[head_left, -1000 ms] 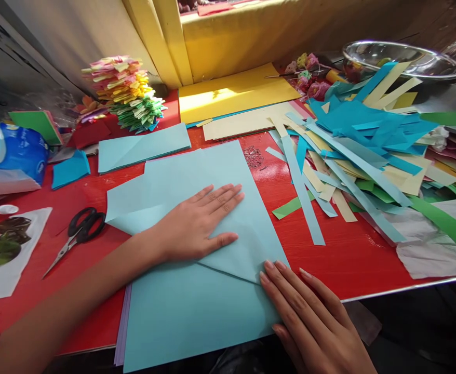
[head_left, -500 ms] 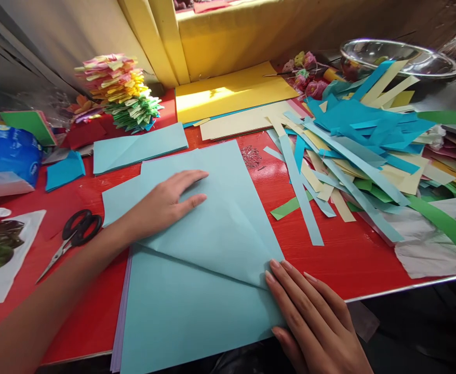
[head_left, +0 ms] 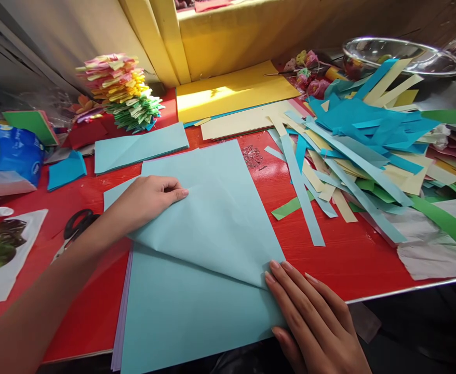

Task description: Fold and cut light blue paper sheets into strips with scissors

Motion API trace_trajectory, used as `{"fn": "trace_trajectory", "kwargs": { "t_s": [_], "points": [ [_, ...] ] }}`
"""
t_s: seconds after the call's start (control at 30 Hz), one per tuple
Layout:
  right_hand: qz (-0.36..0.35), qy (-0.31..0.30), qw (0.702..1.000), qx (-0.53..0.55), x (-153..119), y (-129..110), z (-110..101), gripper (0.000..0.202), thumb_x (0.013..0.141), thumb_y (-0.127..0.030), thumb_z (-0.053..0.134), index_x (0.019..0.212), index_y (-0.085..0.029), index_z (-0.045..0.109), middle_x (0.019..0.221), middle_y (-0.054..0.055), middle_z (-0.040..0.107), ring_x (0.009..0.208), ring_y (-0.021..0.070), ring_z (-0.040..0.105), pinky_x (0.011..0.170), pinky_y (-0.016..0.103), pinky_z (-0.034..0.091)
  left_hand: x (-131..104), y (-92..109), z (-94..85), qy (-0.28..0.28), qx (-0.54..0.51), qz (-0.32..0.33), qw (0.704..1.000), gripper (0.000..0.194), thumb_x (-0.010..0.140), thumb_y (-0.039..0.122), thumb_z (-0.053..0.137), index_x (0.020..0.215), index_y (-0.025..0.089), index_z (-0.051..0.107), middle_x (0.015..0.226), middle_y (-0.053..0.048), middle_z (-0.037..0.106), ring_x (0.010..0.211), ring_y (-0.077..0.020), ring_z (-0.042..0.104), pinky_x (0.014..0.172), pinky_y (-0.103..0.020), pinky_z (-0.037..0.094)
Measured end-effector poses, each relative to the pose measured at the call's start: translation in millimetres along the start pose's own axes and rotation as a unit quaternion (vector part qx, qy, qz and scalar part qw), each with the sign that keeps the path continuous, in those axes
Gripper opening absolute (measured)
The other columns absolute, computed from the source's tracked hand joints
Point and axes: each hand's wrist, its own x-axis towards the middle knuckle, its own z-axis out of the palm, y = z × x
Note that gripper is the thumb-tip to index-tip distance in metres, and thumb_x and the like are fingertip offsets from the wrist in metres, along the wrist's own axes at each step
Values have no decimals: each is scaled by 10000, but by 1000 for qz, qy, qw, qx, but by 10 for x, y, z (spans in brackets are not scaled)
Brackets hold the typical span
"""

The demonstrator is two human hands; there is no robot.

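Left hand (head_left: 148, 200): centre-left, curled narrow over light-blue paper (head_left: 212, 234); cannot tell if gripping.
Right hand (head_left: 316, 311): lower right, flat at its edge.
Metal bowl (head_left: 430, 59): upper right, contents unclear.

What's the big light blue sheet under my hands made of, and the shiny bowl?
The light blue sheet looks like paper or thin card, matte: it bends softly and shows no sharp glare. The bowl seems polished metal, maybe steel: silvery, with mirror-like glints.
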Motion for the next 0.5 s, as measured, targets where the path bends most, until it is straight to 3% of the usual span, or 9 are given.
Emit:
{"fn": "trace_trajectory", "kwargs": {
  "t_s": [0.3, 0.5],
  "points": [
    [3, 3, 1000, 1, 10, 2, -9, 437, 856, -269, 481, 1243, -67, 503, 1295, 113, 502, 1238, 215, 425, 1042, 330, 290, 1, 38, 2, 18, 33, -5, 999, 348, 749, 517, 450, 665, 227, 623, 595, 22, 566, 603, -151, 506, 522, -250, 301],
    [-6, -8, 1000, 2, 16, 17, -34, 448, 860, -294, 493, 1248, -71, 500, 1294, 117, 501, 1229, 222, 437, 1032, 333, 312, -27, 74, 89, 38, 71, 11, 997, 299, 797, 438, 416, 642, 213, 539, 632, 13, 552, 621, -154, 493, 533, -254, 291]
  ]
}}
